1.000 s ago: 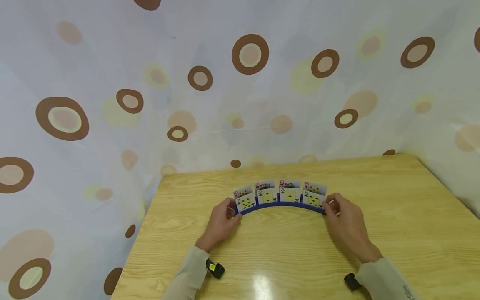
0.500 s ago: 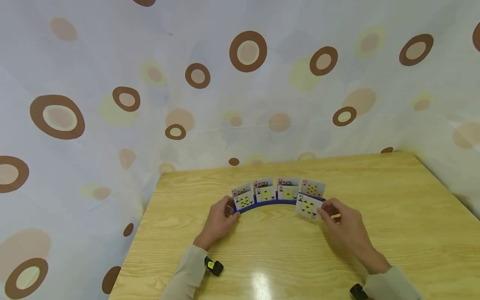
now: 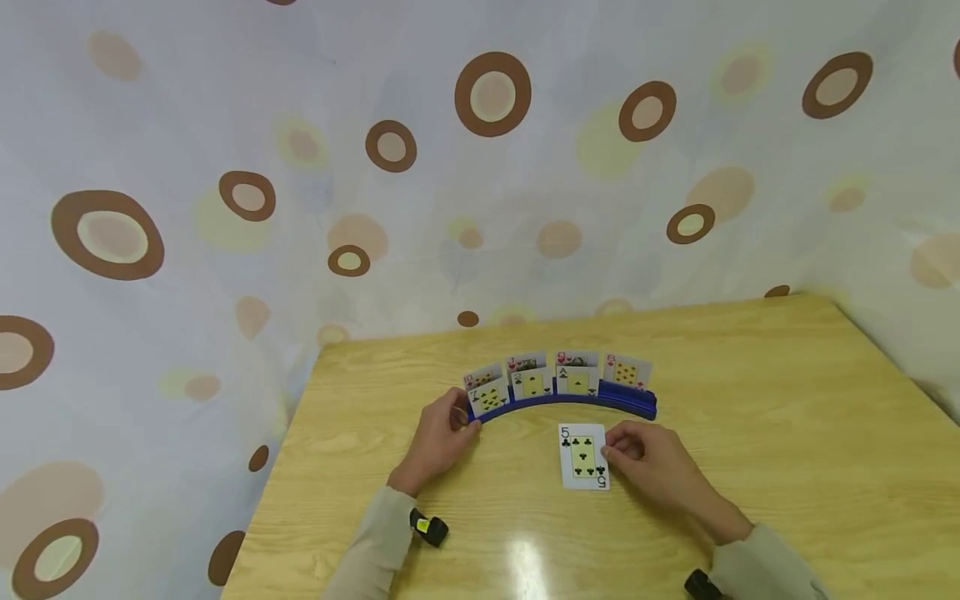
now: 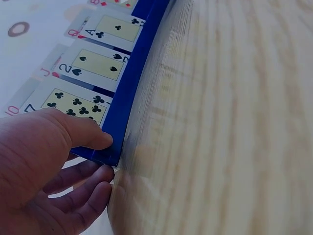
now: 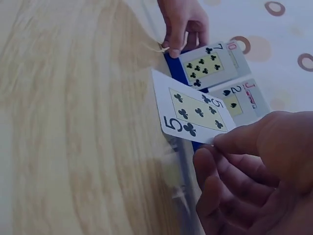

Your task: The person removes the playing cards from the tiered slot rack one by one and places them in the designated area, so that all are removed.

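A curved blue card holder (image 3: pixel 628 398) stands on the table with two rows of playing cards. My left hand (image 3: pixel 438 440) grips its left end, the thumb on the front face in the left wrist view. In the front row are the seven of clubs (image 3: pixel 489 398), the two of spades (image 3: pixel 532 383) and a black ace (image 3: pixel 577 382). Behind them are a ten, a jack, a queen and the eight of diamonds (image 3: pixel 628 371). My right hand (image 3: pixel 660 467) pinches the five of clubs (image 3: pixel 582 457) by its right edge, in front of the holder.
The wooden table (image 3: pixel 360 500) reaches back to a patterned cloth (image 3: pixel 420 208) with brown rings. A black wrist camera (image 3: pixel 429 528) sits on the left wrist and another black camera (image 3: pixel 702 585) on the right wrist.
My right hand has drawn the five of clubs out of the holder's right front slot and brought it toward me and to the left. The left hand has kept its grip.
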Demonstrator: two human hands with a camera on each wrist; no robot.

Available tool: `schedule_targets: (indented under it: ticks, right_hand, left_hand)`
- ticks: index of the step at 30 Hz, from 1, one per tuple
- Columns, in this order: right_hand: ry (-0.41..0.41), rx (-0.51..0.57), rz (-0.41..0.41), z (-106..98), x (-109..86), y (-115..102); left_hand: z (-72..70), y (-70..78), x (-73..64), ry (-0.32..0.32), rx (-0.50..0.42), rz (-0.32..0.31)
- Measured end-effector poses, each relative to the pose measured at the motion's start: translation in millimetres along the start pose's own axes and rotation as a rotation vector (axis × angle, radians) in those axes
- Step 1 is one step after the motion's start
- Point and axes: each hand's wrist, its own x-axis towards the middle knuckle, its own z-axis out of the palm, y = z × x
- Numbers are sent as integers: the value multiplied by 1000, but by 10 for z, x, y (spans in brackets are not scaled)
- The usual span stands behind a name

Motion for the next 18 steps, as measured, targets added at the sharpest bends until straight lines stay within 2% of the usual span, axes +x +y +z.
schedule_targets:
  ticks: [5,9,18]
  right_hand:
    - [-33,-62,14,77,13,-5]
    - [-61,-101,45,120,19,-28]
    - [-19,-160,45,158,6,-73]
  left_hand:
    - [-9,40,0,0,8,-15]
    - [-7,32,7,5,8,-3]
    - [7,7,14,14,-14,-1]
